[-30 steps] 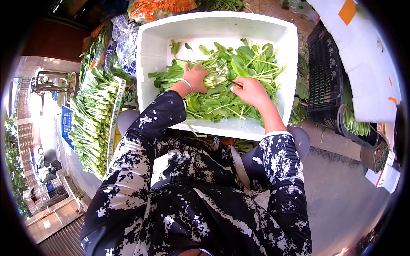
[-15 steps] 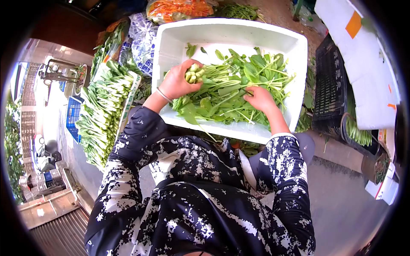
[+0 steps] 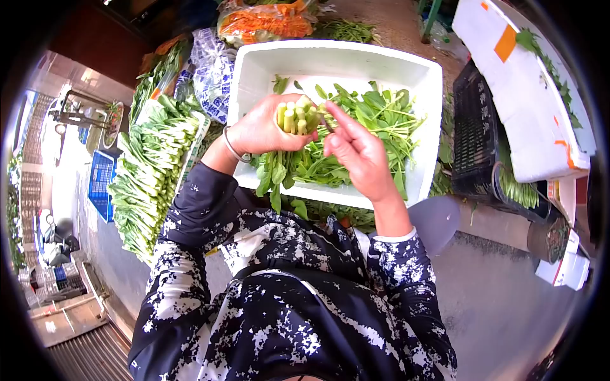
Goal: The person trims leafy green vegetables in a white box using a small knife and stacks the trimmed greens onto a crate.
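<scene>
While loose, flat-leafed greens (image 3: 387, 106) remain in the white rectangular foam box (image 3: 433, 120), the fingers of the left hand (image 3: 262, 130) grasp one gathered bunch of thick, pale-green stalks (image 3: 296, 119) over its left half. The right hand (image 3: 361, 159) seems to pinch a thin dark blade (image 3: 326, 123) beside them. Left of the box, pale-stemmed greens (image 3: 152, 174) lie stacked.

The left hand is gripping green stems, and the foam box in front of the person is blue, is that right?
Not quite: the foam box is white, not blue, as the head view shows. The left hand is indeed gripping green stems.
</scene>
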